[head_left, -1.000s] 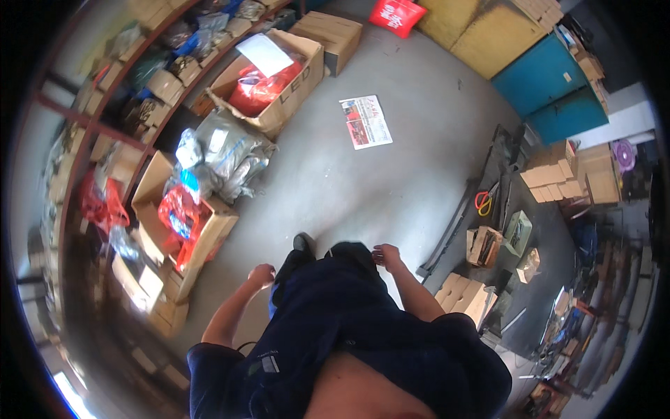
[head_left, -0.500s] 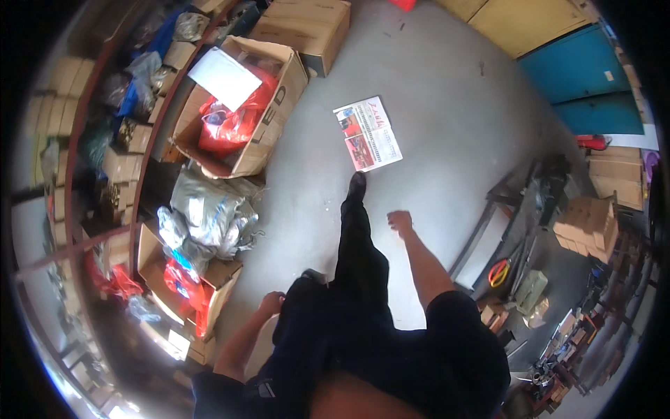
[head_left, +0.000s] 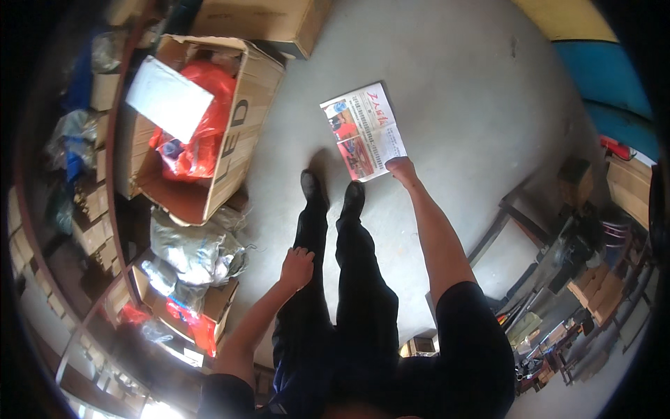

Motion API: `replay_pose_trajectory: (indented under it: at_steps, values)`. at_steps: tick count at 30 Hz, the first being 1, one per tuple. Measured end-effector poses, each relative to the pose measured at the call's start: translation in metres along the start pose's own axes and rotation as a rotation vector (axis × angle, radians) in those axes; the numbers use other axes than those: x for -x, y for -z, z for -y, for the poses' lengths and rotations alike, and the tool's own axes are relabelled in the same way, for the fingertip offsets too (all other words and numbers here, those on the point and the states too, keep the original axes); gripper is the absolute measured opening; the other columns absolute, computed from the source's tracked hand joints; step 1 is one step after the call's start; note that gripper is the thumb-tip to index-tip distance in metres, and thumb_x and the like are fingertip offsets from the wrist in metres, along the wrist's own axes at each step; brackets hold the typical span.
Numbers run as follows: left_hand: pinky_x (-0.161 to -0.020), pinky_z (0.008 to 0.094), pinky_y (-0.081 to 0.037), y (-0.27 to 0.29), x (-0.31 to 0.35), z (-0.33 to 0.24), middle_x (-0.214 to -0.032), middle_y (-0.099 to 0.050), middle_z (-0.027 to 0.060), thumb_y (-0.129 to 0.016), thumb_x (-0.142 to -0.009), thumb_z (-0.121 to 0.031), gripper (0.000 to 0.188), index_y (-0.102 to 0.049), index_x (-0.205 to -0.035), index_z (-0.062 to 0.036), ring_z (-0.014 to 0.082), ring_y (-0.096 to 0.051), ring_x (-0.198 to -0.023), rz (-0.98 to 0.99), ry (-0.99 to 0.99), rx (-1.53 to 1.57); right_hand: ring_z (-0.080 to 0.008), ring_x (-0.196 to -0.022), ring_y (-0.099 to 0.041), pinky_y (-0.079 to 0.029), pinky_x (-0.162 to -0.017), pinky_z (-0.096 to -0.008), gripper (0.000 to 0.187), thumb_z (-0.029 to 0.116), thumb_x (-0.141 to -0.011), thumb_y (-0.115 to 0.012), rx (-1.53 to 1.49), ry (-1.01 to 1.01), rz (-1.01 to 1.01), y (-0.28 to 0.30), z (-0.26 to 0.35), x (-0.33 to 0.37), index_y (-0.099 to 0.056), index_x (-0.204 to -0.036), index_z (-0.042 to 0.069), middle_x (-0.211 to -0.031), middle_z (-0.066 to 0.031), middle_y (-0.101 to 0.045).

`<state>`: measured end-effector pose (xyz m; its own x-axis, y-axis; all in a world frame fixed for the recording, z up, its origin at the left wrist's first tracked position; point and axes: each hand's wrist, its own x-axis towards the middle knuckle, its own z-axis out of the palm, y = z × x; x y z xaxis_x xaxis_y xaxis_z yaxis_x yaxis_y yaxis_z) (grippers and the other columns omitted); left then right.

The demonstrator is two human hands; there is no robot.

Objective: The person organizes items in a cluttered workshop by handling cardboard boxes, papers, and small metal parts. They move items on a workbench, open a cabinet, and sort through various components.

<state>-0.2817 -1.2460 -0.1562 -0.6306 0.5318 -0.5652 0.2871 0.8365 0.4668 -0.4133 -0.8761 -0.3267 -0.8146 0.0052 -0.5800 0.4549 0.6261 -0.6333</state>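
Observation:
A folded newspaper (head_left: 366, 133) with red print and colour pictures lies on the floor just ahead of my shoes. My right hand (head_left: 400, 170) is stretched out over its near right corner, the back of the hand upward. The fingertips are hidden beneath it, so I cannot tell whether they touch the paper. My left hand (head_left: 298, 268) hangs in front of my left trouser leg, fingers curled in, with nothing visible in them. Both dark shoes stand close to the newspaper's near edge.
To the left, an open cardboard box (head_left: 241, 140) holds red plastic bags (head_left: 209, 94) and a white sheet (head_left: 169, 99). Behind it are a grey sack (head_left: 192, 244) and packed shelves (head_left: 115, 209). Blue cabinet doors (head_left: 600, 77) and small cartons (head_left: 597, 290) line the right.
I have stepped forward, and both feet are now near the newspaper. My right hand has reached out to its corner. My left hand has come forward in front of the leg.

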Motion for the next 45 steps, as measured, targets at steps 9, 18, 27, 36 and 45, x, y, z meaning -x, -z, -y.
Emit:
replay_pose_trajectory:
  at_steps: [9, 18, 27, 36, 45]
  values:
    - [-0.090, 0.0445, -0.034, 0.031, -0.105, 0.033, -0.092, -0.058, 0.0095, -0.056, -0.070, -0.019, 0.024, -0.058, -0.090, -0.0059, 0.0277, -0.050, -0.100, 0.144, 0.050, -0.087, -0.0179, -0.066, -0.059, -0.047, -0.063, -0.0312, 0.008, 0.015, -0.063, -0.055, 0.436, 0.628, -0.372, -0.072, -0.147, -0.173, -0.055, -0.055, 0.014, -0.062, -0.0020, -0.058]
    - [-0.090, 0.0436, -0.037, 0.050, -0.133, 0.063, -0.093, -0.060, 0.0100, -0.056, -0.066, -0.010, 0.021, -0.057, -0.086, -0.0052, 0.0298, -0.053, -0.097, 0.075, 0.131, 0.073, -0.0238, -0.096, -0.053, -0.043, -0.082, -0.0414, 0.024, 0.034, -0.067, -0.053, 0.456, -0.105, -0.318, -0.104, -0.195, -0.254, -0.067, -0.082, 0.022, -0.088, 0.0002, -0.064]
    - [-0.085, 0.0400, -0.039, 0.058, -0.138, 0.051, -0.085, -0.059, 0.0106, -0.056, -0.066, -0.010, 0.015, -0.056, -0.079, -0.0045, 0.0276, -0.054, -0.091, 0.087, 0.083, 0.134, -0.0252, -0.070, -0.059, -0.048, -0.064, -0.0354, 0.012, 0.016, -0.069, -0.056, 0.143, 0.061, -0.042, -0.140, -0.114, -0.202, -0.065, -0.075, 0.012, -0.079, -0.0073, -0.063]
    - [-0.073, 0.0343, -0.041, 0.045, -0.125, 0.045, -0.082, -0.060, 0.0097, -0.050, -0.072, -0.018, 0.016, -0.059, -0.080, -0.0073, 0.0227, -0.056, -0.085, 0.244, 0.135, 0.080, -0.0264, -0.081, -0.060, -0.047, -0.076, -0.0334, 0.024, 0.001, -0.066, -0.047, 0.109, 0.431, 0.038, -0.103, 0.010, -0.084, -0.064, -0.082, 0.003, -0.087, -0.0115, -0.064]
    - [-0.076, 0.0398, -0.045, 0.053, -0.047, 0.014, -0.090, -0.062, 0.0121, -0.046, -0.076, -0.021, 0.023, -0.061, -0.090, -0.0120, 0.0284, -0.058, -0.088, -0.008, 0.498, 0.618, -0.0174, -0.101, -0.053, -0.034, -0.091, -0.0235, 0.055, -0.003, -0.049, -0.034, -0.388, 0.142, 0.362, 0.069, 0.282, 0.064, -0.063, -0.096, -0.002, -0.097, -0.0120, -0.063]
